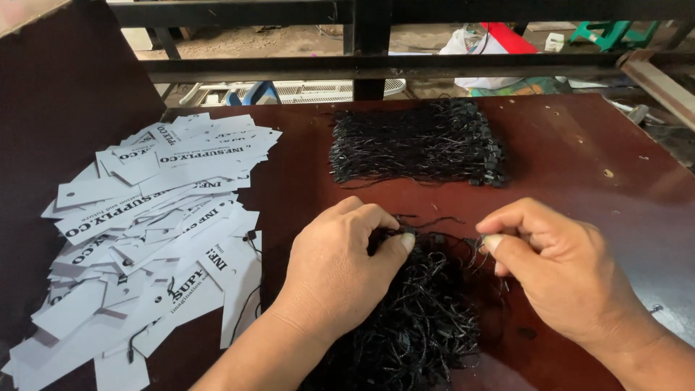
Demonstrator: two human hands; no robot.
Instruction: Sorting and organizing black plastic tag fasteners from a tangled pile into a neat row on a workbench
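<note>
A loose heap of black string loops (420,318) lies on the dark red table (579,152) near its front edge. My left hand (340,264) rests on the heap's left side, thumb and fingers pinching strings at its top. My right hand (561,271) is on the heap's right side, its thumb and forefinger pinched on a thin black string that runs toward the left hand. A second, tidier bundle of black string loops (420,145) lies farther back on the table, apart from both hands.
A wide spread of white paper tags with black print (152,217) covers the table's left part, some with black strings attached. A black metal frame (369,51) runs across the back. Beyond it are white bags and green items on the ground.
</note>
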